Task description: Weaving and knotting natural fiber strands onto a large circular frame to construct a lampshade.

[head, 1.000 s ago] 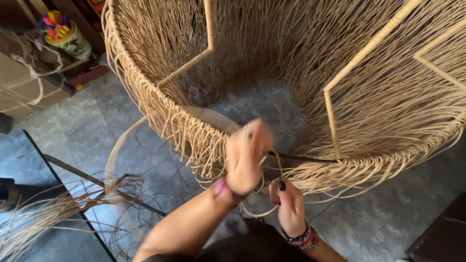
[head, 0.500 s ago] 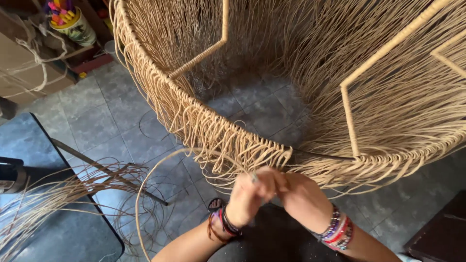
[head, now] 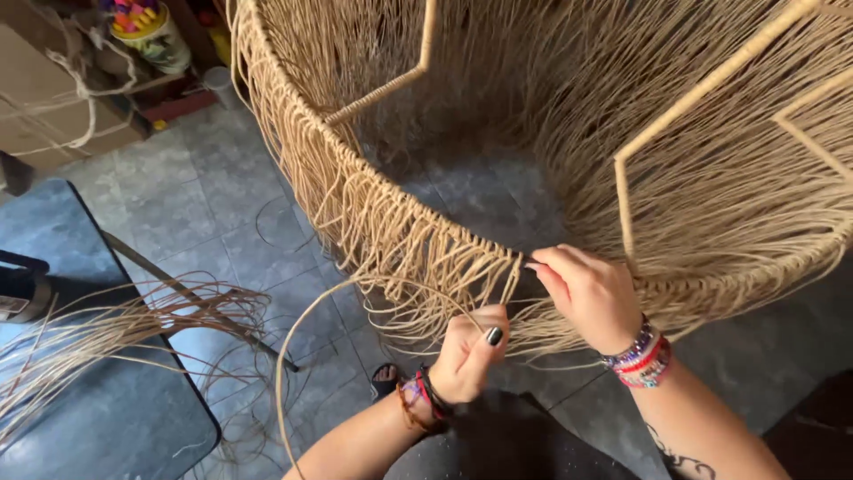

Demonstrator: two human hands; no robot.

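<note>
Wicker strand loops out from my left hand and curves down toward the tiled floor, and its upper end runs up to the rim of the big woven frame that stands in front of me. My left grip is closed around that strand just below the rim, thumb pressed on top. My right hand sits on the rim itself, fingers pinched together at the spot where the wrapping stops, though I cannot tell for sure whether they hold the strand or only press the weave down. To the left of that spot the rim is covered with tight wraps and hung with many loose ends; the strands down the sides are also in place all round. To the right, under my right hand, the rim looks wrapped too, so I judge the binding far along, with this gap and the dangling ends left to finish. A bundle of spare strands lies across the dark surface at my left.
</note>
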